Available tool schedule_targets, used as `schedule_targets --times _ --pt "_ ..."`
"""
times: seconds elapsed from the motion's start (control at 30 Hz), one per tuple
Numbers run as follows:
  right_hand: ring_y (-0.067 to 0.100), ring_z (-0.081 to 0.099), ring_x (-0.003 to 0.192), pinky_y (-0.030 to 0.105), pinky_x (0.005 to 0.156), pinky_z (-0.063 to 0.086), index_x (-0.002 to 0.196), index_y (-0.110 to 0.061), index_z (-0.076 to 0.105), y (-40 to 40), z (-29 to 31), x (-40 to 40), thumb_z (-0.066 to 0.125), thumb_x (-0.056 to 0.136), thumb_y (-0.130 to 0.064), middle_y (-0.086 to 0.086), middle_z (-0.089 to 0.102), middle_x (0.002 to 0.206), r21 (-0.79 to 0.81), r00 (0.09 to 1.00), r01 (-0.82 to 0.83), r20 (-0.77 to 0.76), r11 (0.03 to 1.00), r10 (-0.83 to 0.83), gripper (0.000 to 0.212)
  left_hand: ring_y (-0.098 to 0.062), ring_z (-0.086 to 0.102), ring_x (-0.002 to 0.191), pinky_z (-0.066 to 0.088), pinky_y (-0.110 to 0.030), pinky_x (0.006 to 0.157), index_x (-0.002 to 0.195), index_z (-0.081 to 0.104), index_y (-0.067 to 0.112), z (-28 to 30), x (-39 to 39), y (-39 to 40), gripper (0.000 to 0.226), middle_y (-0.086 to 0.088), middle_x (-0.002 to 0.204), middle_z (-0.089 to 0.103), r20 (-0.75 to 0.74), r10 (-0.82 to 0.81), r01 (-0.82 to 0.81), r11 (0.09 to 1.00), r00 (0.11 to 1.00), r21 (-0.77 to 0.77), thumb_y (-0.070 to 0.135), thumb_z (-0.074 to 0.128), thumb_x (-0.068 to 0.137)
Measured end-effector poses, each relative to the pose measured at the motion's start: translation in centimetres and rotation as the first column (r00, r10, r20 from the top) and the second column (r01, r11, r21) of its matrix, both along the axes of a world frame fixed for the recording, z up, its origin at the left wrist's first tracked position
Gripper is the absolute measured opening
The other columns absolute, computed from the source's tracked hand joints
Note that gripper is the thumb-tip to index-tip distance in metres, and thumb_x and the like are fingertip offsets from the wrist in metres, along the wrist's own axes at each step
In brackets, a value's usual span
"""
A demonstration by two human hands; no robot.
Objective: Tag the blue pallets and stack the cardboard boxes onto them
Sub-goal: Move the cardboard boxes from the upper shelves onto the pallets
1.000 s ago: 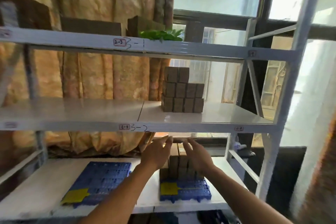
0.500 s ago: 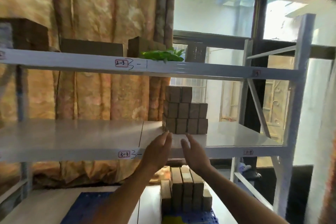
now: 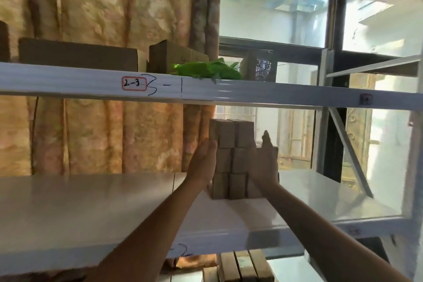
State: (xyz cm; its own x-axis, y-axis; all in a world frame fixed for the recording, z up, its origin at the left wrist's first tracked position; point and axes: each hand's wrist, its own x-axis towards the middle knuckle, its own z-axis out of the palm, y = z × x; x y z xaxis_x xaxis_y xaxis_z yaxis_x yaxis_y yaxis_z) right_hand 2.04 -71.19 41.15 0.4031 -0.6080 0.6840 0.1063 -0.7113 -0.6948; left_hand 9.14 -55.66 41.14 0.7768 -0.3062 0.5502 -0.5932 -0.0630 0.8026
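The stack of small brown cardboard boxes (image 3: 231, 158) on the white metal shelf (image 3: 91, 201) is flanked by flat, spread hands, left hand (image 3: 202, 165) at 9 o'clock, right hand (image 3: 265, 165) at 3; uneven squeezing could probably topple loose top boxes.

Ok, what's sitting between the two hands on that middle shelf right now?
In the head view, the stack of small cardboard boxes stands between the left hand and the right hand, both with straight fingers at its sides. Nothing else shows in that gap.
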Motion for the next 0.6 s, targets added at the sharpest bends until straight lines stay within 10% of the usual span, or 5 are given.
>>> schedule_targets --times 0.2,0.33,0.6 --pt "0.033 0.059 0.132 0.06 0.113 0.04 0.159 -0.036 0.029 -3.3 5.7 4.3 0.033 0.105 -0.059 0.003 0.058 0.15 -0.055 0.998 -0.037 -0.05 0.998 0.034 0.059 -0.021 0.04 0.143 0.031 -0.038 0.116 0.154 0.031 0.039 3.1 4.6 -3.5 0.073 0.002 0.157 0.042 0.168 0.161 -0.161 0.987 0.973 -0.016 0.077 0.02 0.093" --pt "0.016 0.064 0.107 0.041 0.099 0.046 0.132 -0.03 0.06 -4.0 6.6 6.3 0.034 0.105 -0.055 -0.008 0.069 0.132 -0.143 0.978 -0.12 -0.187 0.982 0.092 0.045 -0.023 0.046 0.14 0.034 -0.047 0.118 0.15 0.039 0.04 3.5 6.5 -4.4 0.057 0.001 0.152 0.049 0.116 0.083 -0.086 0.996 0.99 0.022 0.066 0.03 0.1" --pt "0.009 0.064 0.1 0.031 0.083 0.056 0.13 -0.033 0.056 -2.6 6.6 5.3 0.051 0.103 -0.049 -0.014 0.063 0.116 0.039 0.954 -0.287 0.099 0.957 0.282 0.032 -0.014 0.063 0.115 0.053 -0.041 0.099 0.141 0.051 0.04 4.8 4.6 -2.6 0.048 0.005 0.135 0.063 0.055 -0.028 0.036 0.991 0.998 -0.133 0.062 0.04 0.1"
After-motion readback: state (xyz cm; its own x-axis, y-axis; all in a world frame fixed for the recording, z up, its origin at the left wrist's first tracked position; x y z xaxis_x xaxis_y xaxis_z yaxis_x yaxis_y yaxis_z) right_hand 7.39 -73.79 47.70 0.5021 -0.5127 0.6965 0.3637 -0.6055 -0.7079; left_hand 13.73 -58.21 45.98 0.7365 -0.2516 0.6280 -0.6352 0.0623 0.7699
